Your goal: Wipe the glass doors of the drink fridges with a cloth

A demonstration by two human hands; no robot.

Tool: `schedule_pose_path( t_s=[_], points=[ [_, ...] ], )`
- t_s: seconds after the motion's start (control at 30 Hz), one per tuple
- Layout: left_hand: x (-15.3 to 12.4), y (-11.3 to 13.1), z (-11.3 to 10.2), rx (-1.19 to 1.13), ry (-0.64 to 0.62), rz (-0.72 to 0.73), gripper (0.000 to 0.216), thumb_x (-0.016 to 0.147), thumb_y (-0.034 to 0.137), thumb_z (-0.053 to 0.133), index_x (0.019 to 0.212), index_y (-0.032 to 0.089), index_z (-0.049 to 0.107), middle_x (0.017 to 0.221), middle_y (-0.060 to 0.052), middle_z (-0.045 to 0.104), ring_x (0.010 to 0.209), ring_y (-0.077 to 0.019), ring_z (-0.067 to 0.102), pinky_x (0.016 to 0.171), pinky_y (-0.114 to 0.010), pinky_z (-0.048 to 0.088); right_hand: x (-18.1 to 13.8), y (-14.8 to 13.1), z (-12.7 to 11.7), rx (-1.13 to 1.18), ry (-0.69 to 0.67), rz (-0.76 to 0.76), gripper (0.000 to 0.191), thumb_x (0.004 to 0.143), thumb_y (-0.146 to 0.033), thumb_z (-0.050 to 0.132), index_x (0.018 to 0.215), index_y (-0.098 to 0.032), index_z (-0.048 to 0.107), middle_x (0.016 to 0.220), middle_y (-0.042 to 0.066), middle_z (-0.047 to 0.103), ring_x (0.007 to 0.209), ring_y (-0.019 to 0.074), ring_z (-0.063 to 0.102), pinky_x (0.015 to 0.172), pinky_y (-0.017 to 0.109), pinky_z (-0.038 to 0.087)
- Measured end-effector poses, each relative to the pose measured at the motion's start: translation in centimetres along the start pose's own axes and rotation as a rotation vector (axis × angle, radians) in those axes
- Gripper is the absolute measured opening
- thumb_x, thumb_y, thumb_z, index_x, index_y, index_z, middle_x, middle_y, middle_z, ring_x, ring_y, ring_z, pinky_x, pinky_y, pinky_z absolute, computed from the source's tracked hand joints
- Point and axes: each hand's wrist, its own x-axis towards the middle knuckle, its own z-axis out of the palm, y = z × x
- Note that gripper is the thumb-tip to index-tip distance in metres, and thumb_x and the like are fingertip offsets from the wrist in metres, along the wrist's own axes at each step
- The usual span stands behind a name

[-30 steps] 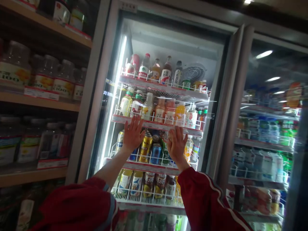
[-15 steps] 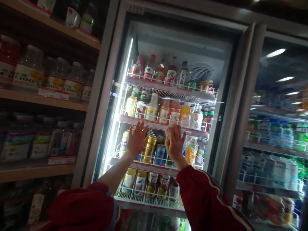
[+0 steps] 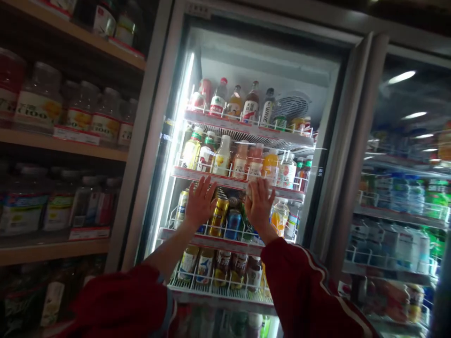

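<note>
Glass door [image 3: 278, 61] of the lit cooler stood directly in front of the person, both hands raised at its middle. Left hand [image 3: 199, 203]: palm toward the door, fingers spread, nothing in it; contact with the glass couldn't be told. Right hand [image 3: 260, 202]: also up at the door, right of the left hand, fingers upward and a bit bent; a pale blurred patch showed by the fingers, so couldn't tell whether it pinched or pressed anything. Red sleeves [image 3: 303, 286] with white stripe on both arms.

Behind the door, between the hands: gold can [image 3: 219, 215] and blue can [image 3: 233, 225]. Behind it, just right of the right hand: orange-labelled bottle [image 3: 279, 217]. Higher behind it, just above the hands: row of juice bottles [image 3: 241, 162]. Lower behind it: more bottles [image 3: 204, 267] in a wire rack. Left of the door: wooden shelves [image 3: 116, 154] with bottles. Right of it: second cooler door [image 3: 416, 77].
</note>
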Motion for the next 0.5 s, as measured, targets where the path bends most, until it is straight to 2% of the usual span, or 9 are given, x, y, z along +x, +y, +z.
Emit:
schedule_pose_path(
  t_s=[0.13,0.27,0.4,0.5],
  points=[
    [0.1,-0.3,0.0,-0.030,-0.007,-0.006,0.049,0.089,0.034,0.040,0.135,0.016,0.039,0.145,-0.012,0.034,0.139,-0.0227,0.016,0.114,-0.046,0.006,-0.9,-2.4,-0.5,0.091,-0.176,-0.159,0.056,0.085,-0.028,0.042,0.139,-0.016,0.032,0.143,0.014,0.037,0.139,0.0252,0.018,0.111,0.053,0.009],
    [0.3,0.2,-0.3,-0.057,-0.048,-0.043,0.048,0.089,0.033,0.041,0.133,0.016,0.041,0.144,-0.012,0.034,0.139,-0.0240,0.020,0.113,-0.048,0.010,-1.2,-1.3,-1.1,0.126,-0.229,-0.224,0.056,0.087,-0.029,0.036,0.141,-0.016,0.026,0.143,0.013,0.038,0.138,0.0234,0.021,0.111,0.053,0.006],
    [0.5,3.8,-1.3,-0.109,-0.021,-0.133,0.042,0.089,0.028,0.038,0.129,0.015,0.046,0.145,-0.012,0.034,0.138,-0.0222,0.022,0.113,-0.050,0.013,-1.4,-0.1,-0.5,0.139,-0.228,-0.228,0.057,0.087,-0.029,0.036,0.142,-0.014,0.024,0.143,0.015,0.036,0.139,0.0250,0.020,0.110,0.055,0.008],
    [0.4,7.5,-1.5,-0.206,-0.117,0.050,0.042,0.091,0.028,0.033,0.131,0.021,0.044,0.142,-0.005,0.040,0.135,-0.0131,0.030,0.114,-0.042,0.019,-2.0,0.7,-0.1,0.149,-0.207,-0.235,0.060,0.087,-0.035,0.034,0.142,-0.013,0.023,0.144,0.018,0.033,0.138,0.0270,0.022,0.109,0.056,0.011]
  ],
)
